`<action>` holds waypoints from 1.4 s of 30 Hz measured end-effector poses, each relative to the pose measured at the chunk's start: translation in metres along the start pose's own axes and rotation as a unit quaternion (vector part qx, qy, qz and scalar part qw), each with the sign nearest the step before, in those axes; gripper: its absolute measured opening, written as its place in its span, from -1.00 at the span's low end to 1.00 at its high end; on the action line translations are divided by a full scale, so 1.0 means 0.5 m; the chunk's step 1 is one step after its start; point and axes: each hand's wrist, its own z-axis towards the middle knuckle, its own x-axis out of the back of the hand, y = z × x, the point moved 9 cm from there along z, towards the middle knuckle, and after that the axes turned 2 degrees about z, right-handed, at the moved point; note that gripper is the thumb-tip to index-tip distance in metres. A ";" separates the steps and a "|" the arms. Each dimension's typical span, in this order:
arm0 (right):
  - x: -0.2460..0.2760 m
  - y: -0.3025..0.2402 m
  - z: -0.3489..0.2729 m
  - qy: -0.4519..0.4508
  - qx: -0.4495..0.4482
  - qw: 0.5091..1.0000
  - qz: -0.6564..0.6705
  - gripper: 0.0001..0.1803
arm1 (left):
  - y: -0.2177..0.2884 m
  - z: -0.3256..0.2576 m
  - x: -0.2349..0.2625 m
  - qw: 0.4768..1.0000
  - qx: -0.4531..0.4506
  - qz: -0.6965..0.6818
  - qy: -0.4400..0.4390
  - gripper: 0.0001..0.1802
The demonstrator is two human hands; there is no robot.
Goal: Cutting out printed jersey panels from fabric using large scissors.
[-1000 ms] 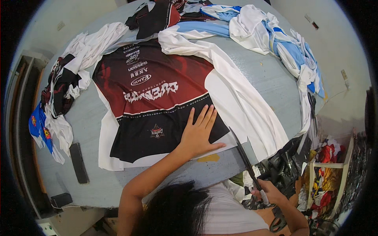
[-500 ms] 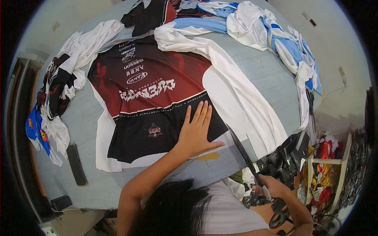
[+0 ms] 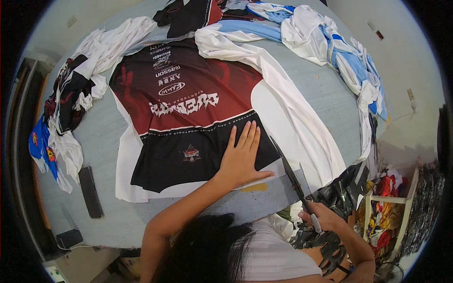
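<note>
My left hand [image 3: 241,158] lies flat, fingers spread, on the black lower right part of a printed dark red and black jersey panel [image 3: 184,101]. Beneath the panel, white fabric or paper [image 3: 123,165] shows along its left and lower edges. My right hand [image 3: 323,218] grips the handles of long dark scissors [image 3: 293,179]. Their tip points away from me and meets the panel's right edge, just right of my left fingers. How far the blades are parted is hard to make out. A long white cloth [image 3: 302,122] lies right of the panel.
White and patterned garments [image 3: 120,40] are heaped at the far left, light blue and white ones [image 3: 344,56] at the far right. A dark flat bar [image 3: 90,192] and a small black box [image 3: 69,238] rest at left. Black plastic [image 3: 342,188] and a shelf of cloth scraps [image 3: 389,199] stand right.
The scissors and my right hand have moved slightly forward, the tip now farther along the panel's right edge. My left hand stays flat on the panel. The whole view has shifted a little.
</note>
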 end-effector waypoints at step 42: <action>0.014 -0.111 0.027 -0.017 0.037 0.999 -0.032 -0.25 | -0.071 0.015 0.021 0.998 0.029 0.010 0.056 0.22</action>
